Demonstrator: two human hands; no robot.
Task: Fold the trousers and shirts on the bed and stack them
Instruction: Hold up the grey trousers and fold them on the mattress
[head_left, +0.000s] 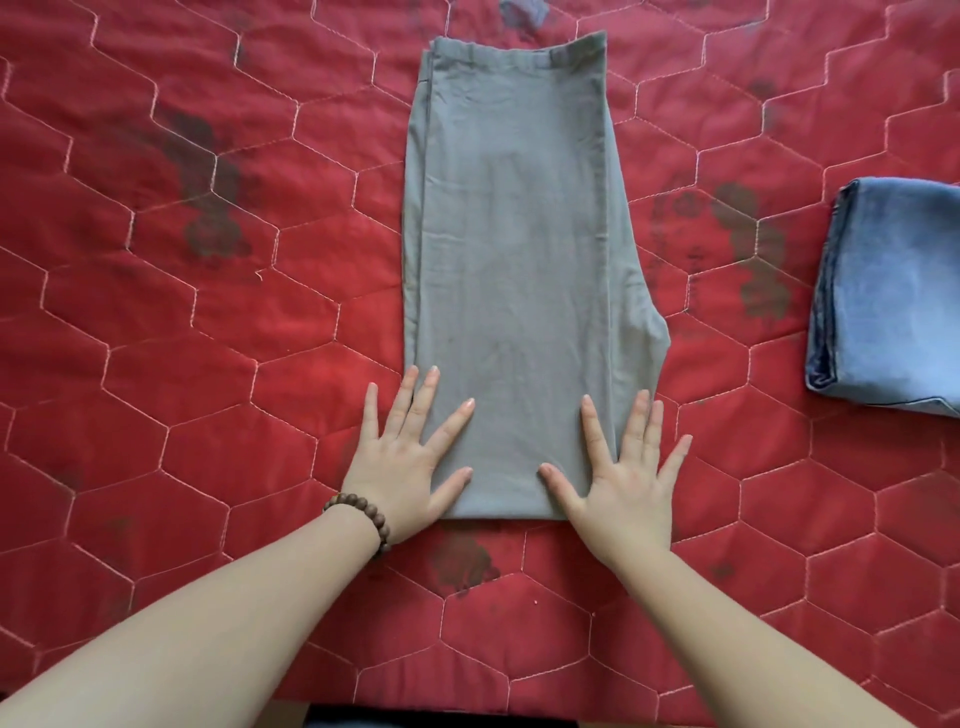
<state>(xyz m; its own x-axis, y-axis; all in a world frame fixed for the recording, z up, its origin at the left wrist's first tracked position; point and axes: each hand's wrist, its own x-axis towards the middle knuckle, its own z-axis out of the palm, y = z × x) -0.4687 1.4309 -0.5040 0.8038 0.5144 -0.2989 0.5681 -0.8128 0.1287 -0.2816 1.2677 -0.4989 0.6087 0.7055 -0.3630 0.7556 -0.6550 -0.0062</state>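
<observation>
Both forearms reached in from the near edge, and both hands lay flat, palms down, on the near end of the long grey folded trousers (511, 270). The left hand (410, 457) pressed the left near corner with its fingers straight and spread, the outer ones lapping onto the quilt; it gripped nothing. A brown wooden bead bracelet (363, 517) circled its wrist. The right hand (621, 467) mirrored it on the right near corner, fingers straight and fanned, likewise holding nothing.

The trousers lay as a narrow strip running from near to far at the middle of the red quilted bedcover with hexagonal stitching (182, 364), waistband at the far end, the near fold edge straight between the two wrists. The right edge bulged out in a loose flap a little beyond the right fingertips. Bare quilt lay on both sides of the strip.

A folded light-blue denim garment (893, 296) sat well apart on the right, cut by the frame edge. Dark blotches marked the quilt in several places.
</observation>
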